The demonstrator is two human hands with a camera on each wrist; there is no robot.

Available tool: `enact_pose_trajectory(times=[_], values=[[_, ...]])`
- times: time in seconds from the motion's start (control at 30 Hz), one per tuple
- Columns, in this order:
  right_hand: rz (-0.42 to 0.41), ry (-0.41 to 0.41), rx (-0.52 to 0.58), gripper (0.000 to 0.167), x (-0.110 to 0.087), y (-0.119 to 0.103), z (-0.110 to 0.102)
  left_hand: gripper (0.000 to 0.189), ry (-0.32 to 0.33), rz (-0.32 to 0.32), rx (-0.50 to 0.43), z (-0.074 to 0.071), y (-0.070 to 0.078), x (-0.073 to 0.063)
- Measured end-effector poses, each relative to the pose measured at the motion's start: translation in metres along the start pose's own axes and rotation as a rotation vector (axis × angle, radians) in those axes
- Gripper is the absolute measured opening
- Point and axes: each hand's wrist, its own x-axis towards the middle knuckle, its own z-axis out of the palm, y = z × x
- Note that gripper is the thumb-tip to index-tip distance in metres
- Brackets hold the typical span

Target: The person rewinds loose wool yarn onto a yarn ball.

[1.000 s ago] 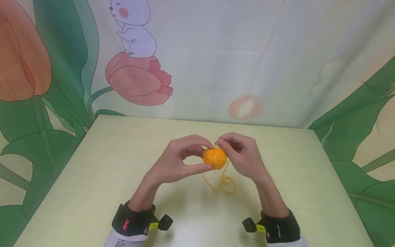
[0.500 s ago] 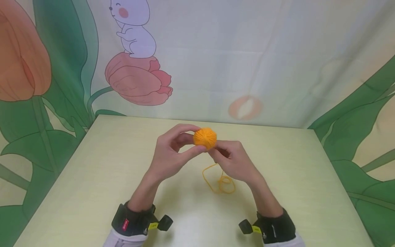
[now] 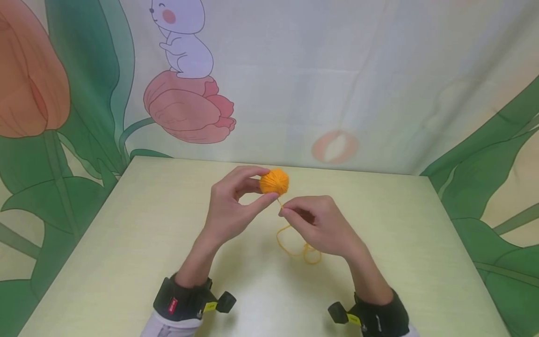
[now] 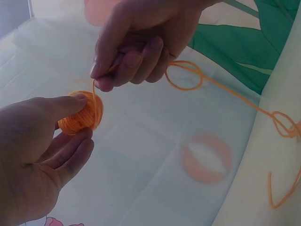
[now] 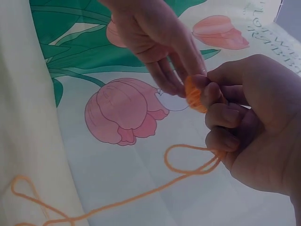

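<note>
Between thumb and fingertips, my left hand (image 3: 229,206) holds a small ball of orange yarn (image 3: 274,181) above the table. Just below and to the right of it, my right hand (image 3: 322,224) pinches the yarn strand (image 3: 280,202), which runs taut up to the ball. From the right hand the loose yarn tail (image 3: 312,256) hangs down in a loop and curls. In the left wrist view the strand passes over the side of the yarn ball (image 4: 80,115). Curled right fingers partly cover the ball (image 5: 194,96) in the right wrist view.
A pale table (image 3: 147,224) lies under both hands. Behind its far edge hangs a white curtain (image 3: 286,93) printed with tulips and a rabbit. Black wrist straps (image 3: 182,299) with small cameras sit on both forearms.
The left hand has moved up and left with the ball, turning it. My right hand went from above the ball to below it, drawing the strand round and then slightly away.
</note>
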Motion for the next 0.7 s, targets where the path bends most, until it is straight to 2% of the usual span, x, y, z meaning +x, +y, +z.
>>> enact_pose_trajectory(times=[0.27, 0.57, 0.7], values=[[-0.074, 0.056, 0.014, 0.011, -0.003, -0.008, -0.010, 0.050, -0.077, -0.007, 0.054, 0.001, -0.004, -0.001], [-0.043, 0.121, 0.063, 0.014, -0.004, -0.005, -0.018, 0.048, -0.178, -0.024, 0.060, 0.002, -0.005, -0.001], [-0.026, 0.142, 0.098, 0.010, -0.005, -0.005, -0.018, 0.048, -0.215, -0.014, 0.072, 0.003, -0.005, -0.002]])
